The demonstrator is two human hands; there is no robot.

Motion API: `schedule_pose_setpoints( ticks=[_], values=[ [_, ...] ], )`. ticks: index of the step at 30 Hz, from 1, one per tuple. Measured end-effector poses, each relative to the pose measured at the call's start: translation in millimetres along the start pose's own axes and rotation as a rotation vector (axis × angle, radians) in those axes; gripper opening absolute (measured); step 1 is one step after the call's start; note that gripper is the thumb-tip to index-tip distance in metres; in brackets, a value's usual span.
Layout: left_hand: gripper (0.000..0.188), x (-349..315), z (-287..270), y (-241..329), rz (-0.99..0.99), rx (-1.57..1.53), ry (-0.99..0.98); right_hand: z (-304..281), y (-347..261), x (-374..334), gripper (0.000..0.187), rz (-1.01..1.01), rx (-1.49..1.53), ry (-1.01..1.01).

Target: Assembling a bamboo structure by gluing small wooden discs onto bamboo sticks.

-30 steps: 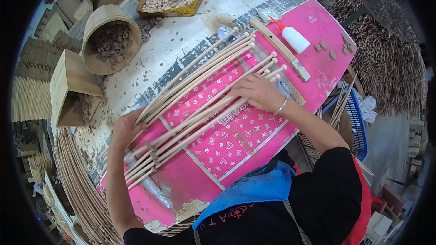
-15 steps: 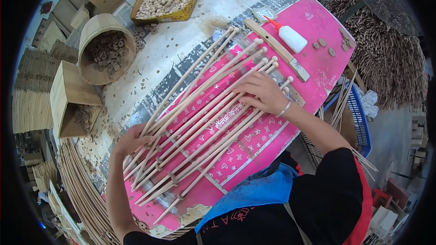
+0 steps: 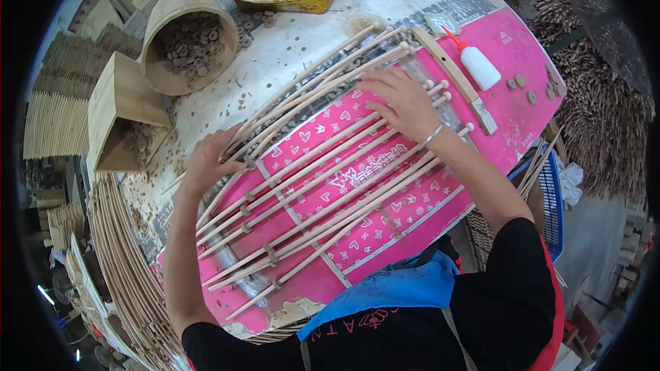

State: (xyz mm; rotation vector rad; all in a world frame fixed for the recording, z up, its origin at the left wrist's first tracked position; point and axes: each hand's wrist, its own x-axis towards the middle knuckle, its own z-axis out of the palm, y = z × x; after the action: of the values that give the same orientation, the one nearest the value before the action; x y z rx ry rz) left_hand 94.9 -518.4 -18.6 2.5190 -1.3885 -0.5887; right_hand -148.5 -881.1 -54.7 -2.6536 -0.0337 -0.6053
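Long pale wooden rods [image 3: 323, 165] lie fanned across pink patterned table cover [image 3: 522, 55], long axis running from near-left up to far-right. Left hand [image 3: 210, 161] lies flat, fingers spread, on the rods' left part; right hand [image 3: 402, 99] presses open-palmed on their far-right ends, nothing pinched. Each hand covers its own end. White glue bottle [image 3: 479, 67] sits just beyond right hand.

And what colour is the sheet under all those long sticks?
Bright pink with small white hearts, seen in the head view: the sheet lies under the sticks.
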Motion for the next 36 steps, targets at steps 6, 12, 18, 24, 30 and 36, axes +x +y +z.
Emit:
schedule_pose_setpoints(
  ticks=[6,12,18,24,30,36],
  values=[
    [0.078,8.4,7.3,21.5,-0.014,0.02,0.016,52.1,31.3,54.9,0.048,-0.115,-0.131,0.009],
    [0.071,5.7,22.3,24.4,-0.016,-0.254,-0.005,59.9,42.8,64.3,0.031,-0.072,-0.109,-0.102],
    [0.055,-10.8,21.8,35.0,0.039,-0.18,-0.021,8.2,34.3,42.7,0.027,0.097,0.226,-0.576],
    [0.053,-4.6,-6.0,39.9,0.028,-0.385,-0.142,7.3,48.3,43.3,0.023,0.081,0.28,-0.5],
    [0.052,1.5,5.8,26.5,0.077,-0.113,-0.008,44.2,48.3,34.0,0.013,-0.021,0.078,-0.205],
    [0.05,6.7,8.0,36.7,0.062,-0.086,0.061,35.4,28.5,31.0,0.028,0.011,0.003,0.139]
  ],
)
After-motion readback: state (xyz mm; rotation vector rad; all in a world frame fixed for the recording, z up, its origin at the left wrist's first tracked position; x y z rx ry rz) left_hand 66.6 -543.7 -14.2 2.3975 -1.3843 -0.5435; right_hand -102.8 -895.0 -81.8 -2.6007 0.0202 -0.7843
